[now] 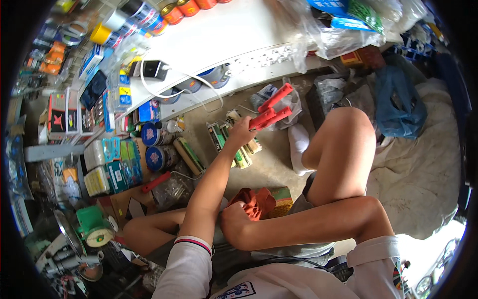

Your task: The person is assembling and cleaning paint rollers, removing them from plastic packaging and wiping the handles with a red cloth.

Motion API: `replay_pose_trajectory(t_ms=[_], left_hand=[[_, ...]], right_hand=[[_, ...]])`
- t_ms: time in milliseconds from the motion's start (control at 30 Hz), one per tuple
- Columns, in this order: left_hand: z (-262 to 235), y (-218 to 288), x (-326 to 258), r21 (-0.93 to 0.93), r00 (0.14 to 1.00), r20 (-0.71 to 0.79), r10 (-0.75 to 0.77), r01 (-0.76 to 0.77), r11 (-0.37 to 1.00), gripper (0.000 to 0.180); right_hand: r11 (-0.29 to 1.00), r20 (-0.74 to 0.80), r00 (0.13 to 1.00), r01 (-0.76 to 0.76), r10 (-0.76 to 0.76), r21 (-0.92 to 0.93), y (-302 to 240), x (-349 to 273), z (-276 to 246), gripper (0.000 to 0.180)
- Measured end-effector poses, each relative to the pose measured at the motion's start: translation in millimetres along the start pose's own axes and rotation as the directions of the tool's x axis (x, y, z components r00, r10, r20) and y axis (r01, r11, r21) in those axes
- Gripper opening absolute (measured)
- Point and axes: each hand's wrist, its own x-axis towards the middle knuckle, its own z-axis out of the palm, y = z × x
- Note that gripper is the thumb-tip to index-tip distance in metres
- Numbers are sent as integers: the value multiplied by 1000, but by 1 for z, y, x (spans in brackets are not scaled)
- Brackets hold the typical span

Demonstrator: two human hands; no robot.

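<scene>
My left hand (241,131) reaches forward over the floor, closed around the red handles of a few paint rollers (271,110). Green-and-white wrapped roller sleeves (243,155) show just below and beside that hand. Close to my lap, my right hand (233,220) is curled at the edge of a crumpled red-orange bag (255,202) and seems to grip it; its fingertips are mostly hidden. Right beside the bag is a green and yellow box (282,200). Another paint roller (156,182), also red-handled, lies on the left, near a wrapped sleeve (188,153).
A white shelf (209,30) crosses the far side, bearing cans (172,14) and a power bank (149,70) with a white cable. Blue-lidded tins (155,158) stand on the left. A green motor-like device (93,226) sits at lower left, a blue plastic bag (400,102) at right.
</scene>
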Motion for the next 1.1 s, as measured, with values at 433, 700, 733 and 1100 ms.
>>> replay_pose_trajectory(t_ms=[433,700,733,1100], left_hand=[[-129,-8,-116,-298,938,-287,192,-278,913,26],[-241,72,-195,-165,886,-356,298,-373,913,30],[-246,70,-201,-155,881,-372,294,-371,916,30],[-260,39,-248,-186,808,-509,296,-439,879,22]], right_hand=[[973,-185,981,-20,64,228,25,-12,-20,20],[950,-246,962,183,-120,252,53,-48,-52,23],[921,-225,964,210,-140,329,54,-53,-67,31],[197,-728,571,818,-379,540,65,-44,-74,47]])
